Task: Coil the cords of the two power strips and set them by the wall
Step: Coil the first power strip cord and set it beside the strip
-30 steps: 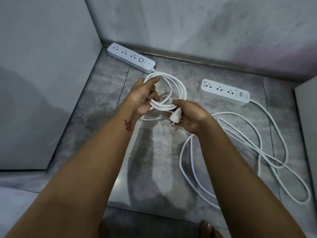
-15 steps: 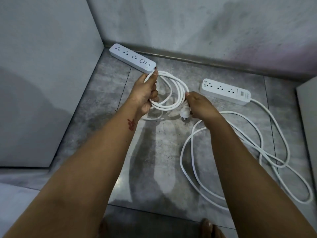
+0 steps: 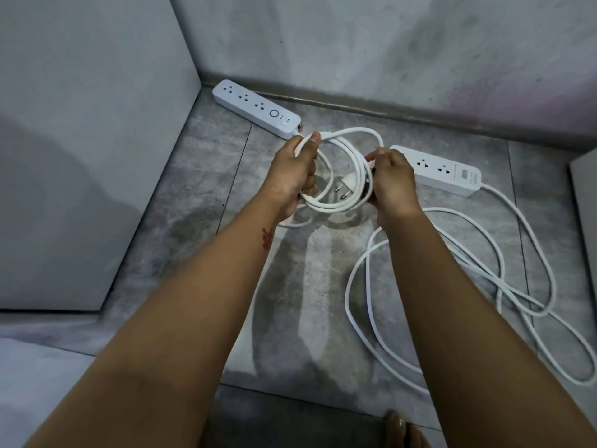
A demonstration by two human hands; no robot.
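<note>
Behind the right hand (image 3: 392,182), one end of the second strip (image 3: 442,171) is hidden. Both hands grip the coil (image 3: 329,205), the plug (image 3: 348,182) hanging between their fingers. Beyond the fingers of the left hand (image 3: 292,176) the first strip (image 3: 255,108) lies by the wall (image 3: 355,53); the loose cord (image 3: 347,287) runs off-frame right.

Left hand (image 3: 292,176) wraps the coiled cord (image 3: 353,139). Fingertips and the strands under the palm are out of sight. Its knuckle partly masks where the cord leaves the left power strip (image 3: 255,108) in the floor's far-left corner. Right hand (image 3: 392,179) covers the coil's right side plus the left end of the right power strip (image 3: 449,171). Print on that strip is too small to read. Loose cord (image 3: 347,292) dips under the right forearm and runs off the view's right edge, so I can't trace its end. Toes (image 3: 400,428) clipped at the bottom edge.
</note>
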